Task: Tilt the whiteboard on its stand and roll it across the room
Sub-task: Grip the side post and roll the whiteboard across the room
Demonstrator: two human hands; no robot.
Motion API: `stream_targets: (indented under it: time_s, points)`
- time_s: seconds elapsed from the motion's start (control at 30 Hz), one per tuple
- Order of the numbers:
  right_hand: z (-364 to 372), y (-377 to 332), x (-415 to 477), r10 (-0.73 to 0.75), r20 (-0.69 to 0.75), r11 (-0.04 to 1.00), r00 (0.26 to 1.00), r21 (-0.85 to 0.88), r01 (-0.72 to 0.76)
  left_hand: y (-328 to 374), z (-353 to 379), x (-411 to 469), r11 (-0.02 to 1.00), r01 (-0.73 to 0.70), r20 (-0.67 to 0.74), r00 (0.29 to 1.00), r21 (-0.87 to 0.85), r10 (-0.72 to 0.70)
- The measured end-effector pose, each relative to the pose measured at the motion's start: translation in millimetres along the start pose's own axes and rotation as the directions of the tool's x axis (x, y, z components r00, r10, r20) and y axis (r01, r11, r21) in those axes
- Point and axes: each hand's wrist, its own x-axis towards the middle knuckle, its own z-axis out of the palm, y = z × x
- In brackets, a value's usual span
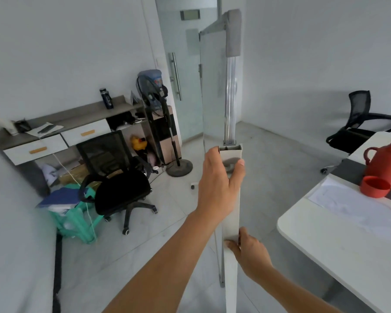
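Observation:
The whiteboard (212,91) is seen edge-on straight ahead, its pale panel rising from hand height to a grey corner cap near the top of the view. Its white stand post (230,213) runs down the middle to the bottom edge. My left hand (219,181) is wrapped around the top of the post, thumb on the right side. Lower down, my right hand (250,249) grips the same post from the right, fingers curled across its front. One white caster (193,185) of the stand shows on the floor behind my left hand.
A black office chair (120,177) and a cluttered desk (61,132) stand at the left, with a standing fan (165,127) by the frosted glass door (183,64). A white table (339,231) with a red kettle (386,166) is at the right. Another black chair (359,123) sits behind it. Grey tiled floor lies ahead.

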Motion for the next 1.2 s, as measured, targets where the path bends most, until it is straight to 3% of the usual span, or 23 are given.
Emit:
stream_targets:
  time_s: [0.5, 0.9, 1.2]
  points:
    - [57.7, -96.2, 234.5, 0.146, -0.179, 0.988, 0.973, -0.013, -0.151, -162.2, -30.3, 222.0, 0.978, -0.201, 0.100, 0.974, -0.050, 0.205]
    - [94.9, -153.4, 437.9, 0.153, -0.268, 0.988, 0.951, 0.039, -0.148, -293.1, -36.9, 408.4, 0.968, -0.220, 0.187, 0.953, -0.123, 0.240]
    - [94.8, -188.3, 609.7, 0.220, -0.248, 0.975, 0.944, 0.089, -0.204, -383.7, -23.4, 562.8, 0.976, -0.133, 0.285, 0.942, -0.171, 0.178]
